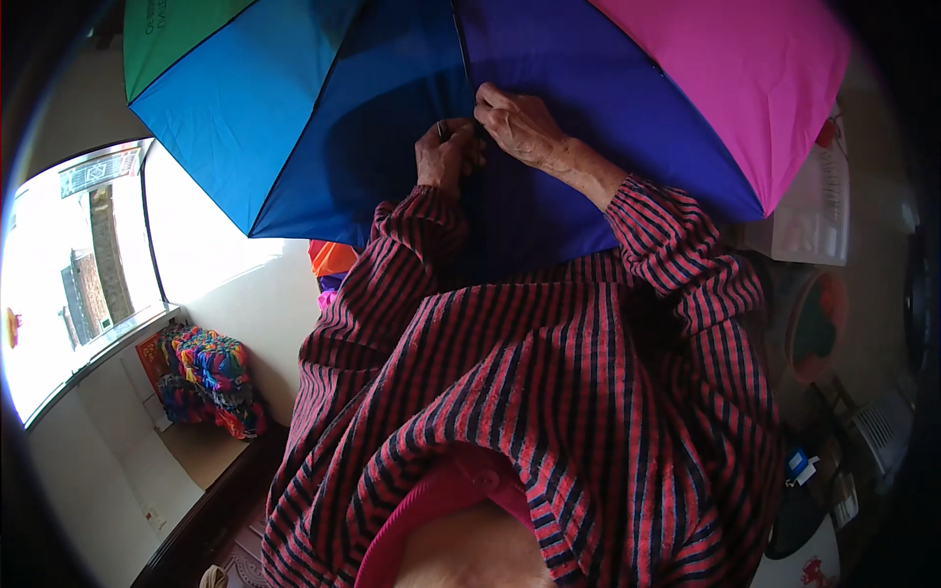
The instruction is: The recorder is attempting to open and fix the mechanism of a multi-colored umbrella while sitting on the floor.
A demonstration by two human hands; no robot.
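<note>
A big open umbrella (pixel 323 108) fills the top of the view, its canopy spread wide in panels of green, light blue, deep blue, purple and pink. Its top faces away from the wearer, so we're looking into the underside; the panel seams fan outward from a hub near the top centre, and the umbrella's axis points up and away from the body, though the shaft itself is hard to make out. Below it comes the red-and-dark striped sleeve and jacket (pixel 549 392), both forearms rising from the chest. To the left, a bright window (pixel 78 265), and beneath it a colourful patterned bundle (pixel 211 377) on a ledge. Now the hands: the right hand (pixel 520 122) is curled, fingers pinching at the dark rib where blue meets purple. The left hand (pixel 446 152) is closed just beside it, gripping the same seam line, knuckles nearly touching the right.
</note>
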